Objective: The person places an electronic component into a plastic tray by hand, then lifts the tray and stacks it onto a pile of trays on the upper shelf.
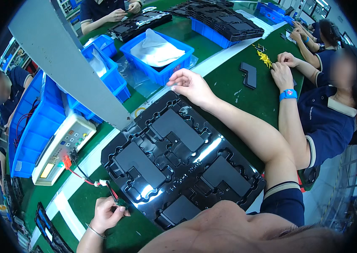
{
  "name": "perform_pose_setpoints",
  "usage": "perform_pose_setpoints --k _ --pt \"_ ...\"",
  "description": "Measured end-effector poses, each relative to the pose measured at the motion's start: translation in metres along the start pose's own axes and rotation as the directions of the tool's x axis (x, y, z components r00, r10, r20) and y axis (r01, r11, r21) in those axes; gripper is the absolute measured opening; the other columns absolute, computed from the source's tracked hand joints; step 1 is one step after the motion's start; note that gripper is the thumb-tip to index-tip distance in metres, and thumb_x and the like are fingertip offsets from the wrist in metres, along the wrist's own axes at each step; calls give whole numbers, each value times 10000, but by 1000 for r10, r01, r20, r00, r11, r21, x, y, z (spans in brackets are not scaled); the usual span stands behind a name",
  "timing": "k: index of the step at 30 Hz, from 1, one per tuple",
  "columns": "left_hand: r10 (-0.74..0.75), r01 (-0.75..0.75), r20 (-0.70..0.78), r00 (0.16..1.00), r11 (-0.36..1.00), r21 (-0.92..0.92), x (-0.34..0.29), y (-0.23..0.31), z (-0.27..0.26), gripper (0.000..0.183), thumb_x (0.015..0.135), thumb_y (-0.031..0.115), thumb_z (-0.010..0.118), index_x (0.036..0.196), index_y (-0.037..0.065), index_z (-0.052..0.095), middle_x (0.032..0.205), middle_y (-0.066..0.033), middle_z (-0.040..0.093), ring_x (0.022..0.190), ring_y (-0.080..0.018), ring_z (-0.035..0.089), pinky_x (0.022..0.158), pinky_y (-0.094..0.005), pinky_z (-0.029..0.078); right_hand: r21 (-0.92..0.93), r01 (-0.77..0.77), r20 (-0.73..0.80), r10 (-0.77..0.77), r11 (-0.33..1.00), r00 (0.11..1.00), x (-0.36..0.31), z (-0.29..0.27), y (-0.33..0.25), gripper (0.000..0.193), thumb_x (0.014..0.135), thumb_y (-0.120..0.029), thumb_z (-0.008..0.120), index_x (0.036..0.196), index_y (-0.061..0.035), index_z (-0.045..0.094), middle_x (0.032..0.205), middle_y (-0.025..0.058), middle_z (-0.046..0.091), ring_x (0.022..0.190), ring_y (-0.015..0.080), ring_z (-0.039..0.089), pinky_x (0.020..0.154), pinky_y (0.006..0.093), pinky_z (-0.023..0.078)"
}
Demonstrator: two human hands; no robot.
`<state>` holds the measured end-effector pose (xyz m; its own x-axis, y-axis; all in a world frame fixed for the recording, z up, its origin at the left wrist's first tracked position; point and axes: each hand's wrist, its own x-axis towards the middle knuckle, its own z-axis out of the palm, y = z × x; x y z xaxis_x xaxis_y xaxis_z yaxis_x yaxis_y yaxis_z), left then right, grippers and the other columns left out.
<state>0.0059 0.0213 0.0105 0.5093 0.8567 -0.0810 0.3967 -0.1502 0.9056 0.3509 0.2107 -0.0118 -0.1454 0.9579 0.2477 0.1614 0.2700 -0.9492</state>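
Note:
My left hand [107, 217] is closed, thumb against fingers, around a small green connector board [120, 203] at the near left corner of the tray. Red and black wires [110, 189] lead from that board to a cream-coloured bench tester [62, 145] with a lit display. In front of me lies a glossy black moulded tray [178, 162] carrying several flat, L-shaped black cases [141, 163]. My right hand [193, 87] hovers by the tray's far corner, its fingers loosely bent and apart, and I see nothing in it.
Blue bins [157, 55], one with white bags, stand beyond the tray. A grey post [71, 63] rises at the left. On the right, a co-worker [328, 109] sits near yellow strips [264, 59] and a black case [249, 75]. Stacked black trays [218, 19] lie far back.

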Motion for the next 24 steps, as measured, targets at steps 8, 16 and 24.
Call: perform_pose_setpoints --k 8,16,24 --pt "17 -17 8 1000 1000 5 1 -1 0 127 753 28 522 628 27 505 554 -43 582 491 -142 592 453 -224 459 -15 32 -49 -32 999 998 0 -1 4 154 708 52 494 839 -20 530 817 37 586 705 77 518 685 212 432" --pt "18 -18 12 1000 1000 4 1 -1 1 121 759 36 520 639 27 508 553 -42 581 488 -139 590 448 -222 456 45 -4 -24 5 999 1000 -1 -2 3 164 717 67 437 836 -7 521 842 58 582 797 95 527 763 223 408" --pt "28 -28 6 1000 1000 7 1 -1 1 138 764 48 523 629 30 501 548 -40 582 482 -141 589 441 -221 451 31 9 -35 -8 999 999 0 -1 2 185 697 62 454 836 12 566 828 63 609 741 87 549 725 217 437"
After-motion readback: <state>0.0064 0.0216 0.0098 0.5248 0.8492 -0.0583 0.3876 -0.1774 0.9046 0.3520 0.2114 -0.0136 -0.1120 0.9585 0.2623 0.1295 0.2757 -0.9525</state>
